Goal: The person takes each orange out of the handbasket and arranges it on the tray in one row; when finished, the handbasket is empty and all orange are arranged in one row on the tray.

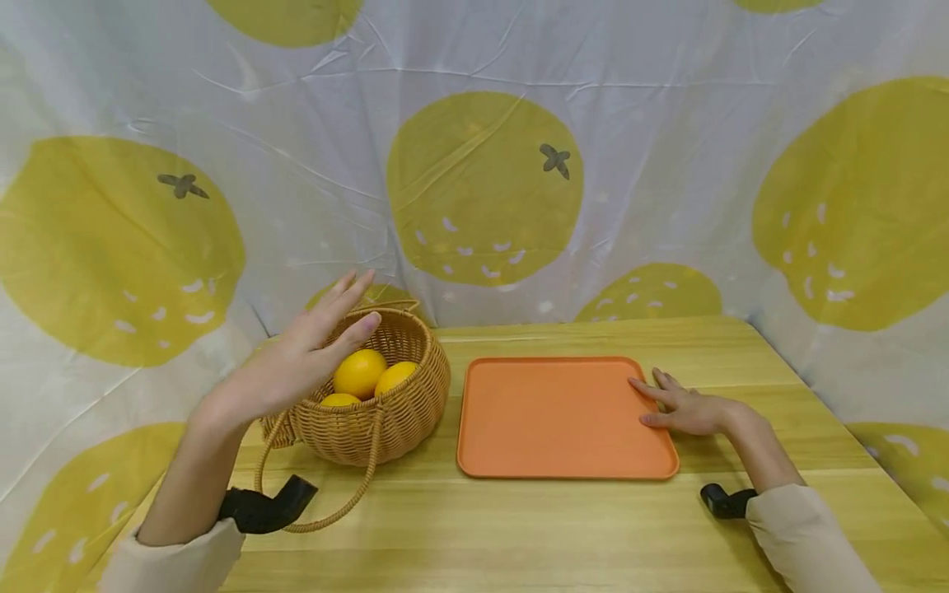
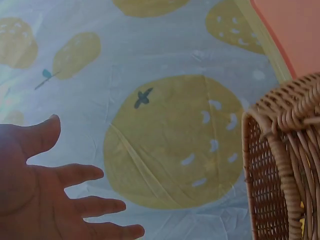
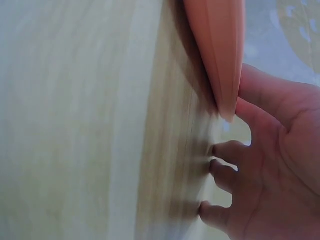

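Observation:
A round wicker basket [image 1: 408, 420] holds several yellow-orange, lemon- or orange-like fruits [image 1: 360, 373]. My left hand [image 1: 296, 354] is raised over the basket's left side, fingers spread and nothing in them. In the left wrist view that hand [image 2: 55, 195] shows its palm, with the basket's wicker rim [image 2: 270, 125] to the right. An orange rectangular tray [image 1: 563, 420] lies flat on the table. At its right edge rests my right hand [image 1: 689, 409], thumb and index finger touching the rim. The right wrist view shows the other fingertips [image 3: 220, 175] down on the table beside the tray.
The basket's looped handle [image 1: 371, 449] hangs down at its front, reaching over the wooden table [image 1: 474, 535]. Behind the table hangs a pale curtain [image 1: 652, 165] printed with large yellow fruits. Black devices [image 1: 270, 504] are worn on both wrists.

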The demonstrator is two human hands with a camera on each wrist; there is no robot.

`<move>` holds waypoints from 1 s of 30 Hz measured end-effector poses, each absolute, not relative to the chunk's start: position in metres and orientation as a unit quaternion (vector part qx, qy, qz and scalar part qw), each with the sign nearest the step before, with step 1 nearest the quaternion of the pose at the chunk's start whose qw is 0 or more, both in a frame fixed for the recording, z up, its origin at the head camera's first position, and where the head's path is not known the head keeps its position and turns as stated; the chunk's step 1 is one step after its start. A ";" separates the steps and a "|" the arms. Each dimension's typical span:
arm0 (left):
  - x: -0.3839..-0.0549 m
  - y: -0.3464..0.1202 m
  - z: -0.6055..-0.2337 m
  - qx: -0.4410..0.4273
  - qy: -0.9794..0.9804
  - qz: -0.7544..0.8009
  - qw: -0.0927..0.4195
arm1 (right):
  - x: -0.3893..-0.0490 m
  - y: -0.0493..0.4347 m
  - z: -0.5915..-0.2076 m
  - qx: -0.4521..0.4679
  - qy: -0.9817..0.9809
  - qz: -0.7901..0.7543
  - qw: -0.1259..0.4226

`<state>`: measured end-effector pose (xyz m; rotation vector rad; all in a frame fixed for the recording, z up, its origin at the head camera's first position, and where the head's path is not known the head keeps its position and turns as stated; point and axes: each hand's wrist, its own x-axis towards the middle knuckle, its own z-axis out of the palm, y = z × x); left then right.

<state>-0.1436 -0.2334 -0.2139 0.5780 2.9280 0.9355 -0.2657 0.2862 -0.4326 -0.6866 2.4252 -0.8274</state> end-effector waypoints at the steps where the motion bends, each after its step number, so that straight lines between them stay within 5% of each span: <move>1: -0.148 -0.238 -0.214 0.184 0.936 0.301 0.012 | -0.266 0.287 -0.434 -0.252 0.887 -0.300 0.242; 20: -0.250 -0.301 -0.247 0.171 0.913 0.342 0.145 | -0.256 0.273 -0.413 -0.222 0.902 -0.268 0.254; 30: -0.296 -0.308 -0.267 0.135 0.896 0.326 0.268 | -0.256 0.273 -0.413 -0.220 0.901 -0.273 0.257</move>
